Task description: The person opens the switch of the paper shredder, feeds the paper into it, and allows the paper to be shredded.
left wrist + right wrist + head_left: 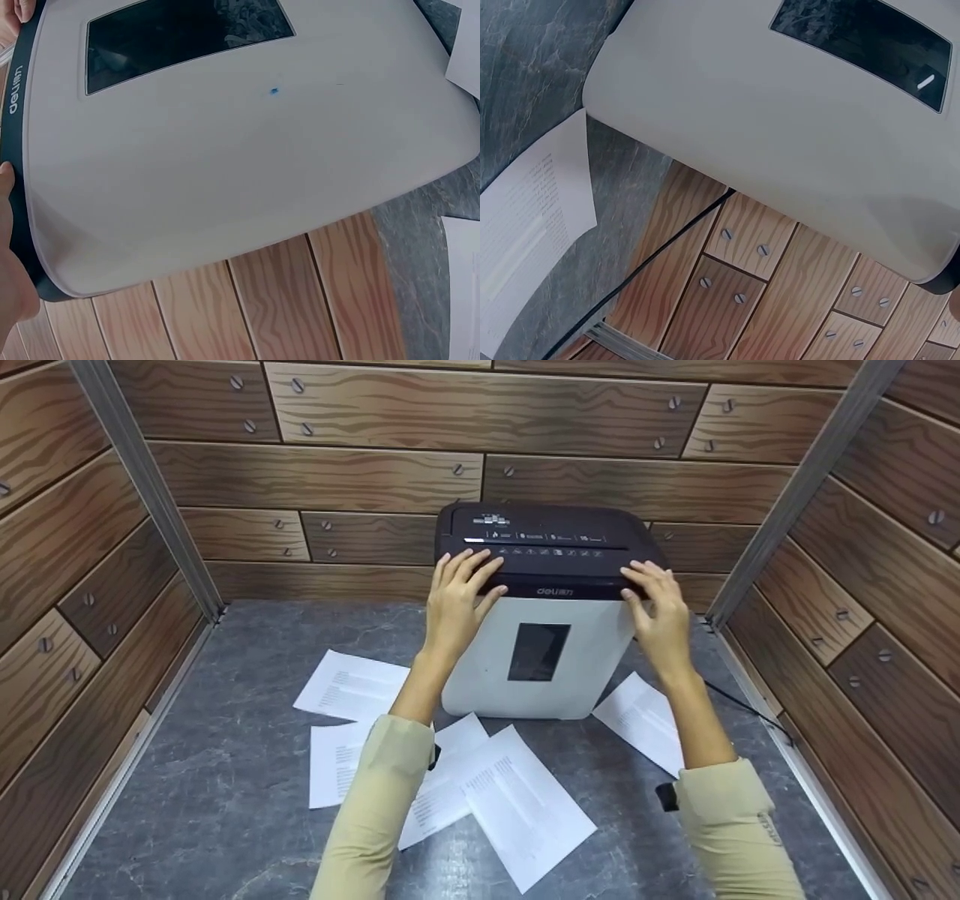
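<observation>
A paper shredder (480,675) with a white body and black top (551,566) stands on the grey floor near the back wall. My left hand (454,607) grips the top's front left corner, fingers over the upper face and thumb along the front edge. On the front right corner, my right hand (661,619) holds the top in the same way. The dark window (187,37) in the front shows pale shreds inside. Only part of my left hand enters the left wrist view; of my right, a sliver shows at the right wrist view's edge.
Several printed sheets lie about: one sheet (529,810) in front, another sheet (352,686) at left, and a sheet (645,720) by the right arm. A black cord (750,709) runs along the floor at right. Wood-patterned walls (375,480) enclose three sides.
</observation>
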A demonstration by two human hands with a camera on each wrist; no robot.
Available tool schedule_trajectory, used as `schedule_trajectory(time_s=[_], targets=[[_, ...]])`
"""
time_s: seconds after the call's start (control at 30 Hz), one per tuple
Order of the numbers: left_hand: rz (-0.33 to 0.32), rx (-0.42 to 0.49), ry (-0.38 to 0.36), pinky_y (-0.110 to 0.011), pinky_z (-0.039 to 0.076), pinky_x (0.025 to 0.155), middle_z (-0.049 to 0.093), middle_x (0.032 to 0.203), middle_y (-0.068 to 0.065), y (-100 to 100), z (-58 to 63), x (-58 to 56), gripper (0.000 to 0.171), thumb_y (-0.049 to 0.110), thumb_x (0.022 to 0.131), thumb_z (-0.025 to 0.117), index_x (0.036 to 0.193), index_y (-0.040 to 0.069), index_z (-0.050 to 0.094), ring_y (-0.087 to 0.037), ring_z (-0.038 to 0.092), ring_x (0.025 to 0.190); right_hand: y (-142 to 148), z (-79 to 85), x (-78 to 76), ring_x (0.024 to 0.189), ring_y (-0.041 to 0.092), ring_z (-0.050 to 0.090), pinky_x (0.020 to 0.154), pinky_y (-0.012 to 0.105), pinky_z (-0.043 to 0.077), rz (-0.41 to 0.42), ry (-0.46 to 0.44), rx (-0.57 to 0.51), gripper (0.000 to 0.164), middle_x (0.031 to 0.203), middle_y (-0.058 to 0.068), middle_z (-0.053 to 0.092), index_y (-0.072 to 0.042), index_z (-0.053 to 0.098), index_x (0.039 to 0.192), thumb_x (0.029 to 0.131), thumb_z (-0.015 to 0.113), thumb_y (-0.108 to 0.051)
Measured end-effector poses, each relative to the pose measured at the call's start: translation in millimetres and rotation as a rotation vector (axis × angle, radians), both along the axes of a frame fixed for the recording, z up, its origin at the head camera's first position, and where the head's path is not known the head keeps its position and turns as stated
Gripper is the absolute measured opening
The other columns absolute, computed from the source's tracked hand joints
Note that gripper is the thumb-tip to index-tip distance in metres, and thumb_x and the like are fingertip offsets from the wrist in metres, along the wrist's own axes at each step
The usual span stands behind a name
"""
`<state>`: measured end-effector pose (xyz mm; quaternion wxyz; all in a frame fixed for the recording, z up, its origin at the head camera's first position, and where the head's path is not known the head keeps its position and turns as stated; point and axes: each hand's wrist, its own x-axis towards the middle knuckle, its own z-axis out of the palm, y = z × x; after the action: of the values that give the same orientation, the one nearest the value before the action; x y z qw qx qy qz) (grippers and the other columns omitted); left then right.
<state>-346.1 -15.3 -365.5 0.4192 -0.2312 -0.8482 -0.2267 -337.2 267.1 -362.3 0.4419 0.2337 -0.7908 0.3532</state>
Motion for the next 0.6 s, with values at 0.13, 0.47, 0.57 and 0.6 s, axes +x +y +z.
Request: schedule_trajectory(time_s=[0.13,0.47,0.57,0.6], targets=[[0.009,-0.012,0.017,-0.033,0.011,0.110,0.055,0.125,-0.004,0,-0.2,2.4,0.040,0.037,0.090,0.056,0.122,0.014,0.061,-0.022,0.041,0.122,-1,-1.2,5.2,0.121,0.030,0.042,0.109,0.034,0.017,-0.005,-0.030,0.004,0.028,0.120,0.014,0.058,0.002,0.063,0.112,0.083,0.063,0.003],[-0.035,0.026,0.128,-0.040,0.019,0.108,0.048,0.131,-0.013,0,-15.0,24.4,0.045,0.009,0.080,0.071,0.122,0.005,0.057,-0.028,0.034,0.128,-6,-12.3,34.2,0.121,0.029,0.043,0.104,0.034,0.029,0.008,-0.026,-0.010,0.032,0.122,0.012,0.056,0.000,0.066,0.103,0.076,0.062,0.017],[-0.069,0.060,0.152,-0.040,0.024,0.107,0.047,0.131,-0.014,0,-29.3,35.4,0.047,0.004,0.076,0.072,0.121,0.003,0.057,-0.028,0.035,0.127,-12,-24.8,44.2,0.110,0.029,0.051,0.097,0.032,0.037,0.054,-0.029,0.028,0.031,0.113,0.012,0.061,0.000,0.067,0.099,0.074,0.063,0.018],[-0.077,0.065,0.151,-0.038,0.026,0.106,0.048,0.130,-0.014,1,-36.3,39.0,0.047,0.003,0.076,0.072,0.120,0.003,0.057,-0.028,0.037,0.125,-14,-31.1,47.0,0.106,0.028,0.053,0.096,0.030,0.038,0.076,-0.044,0.047,0.031,0.110,0.012,0.062,0.000,0.067,0.098,0.073,0.063,0.018]])
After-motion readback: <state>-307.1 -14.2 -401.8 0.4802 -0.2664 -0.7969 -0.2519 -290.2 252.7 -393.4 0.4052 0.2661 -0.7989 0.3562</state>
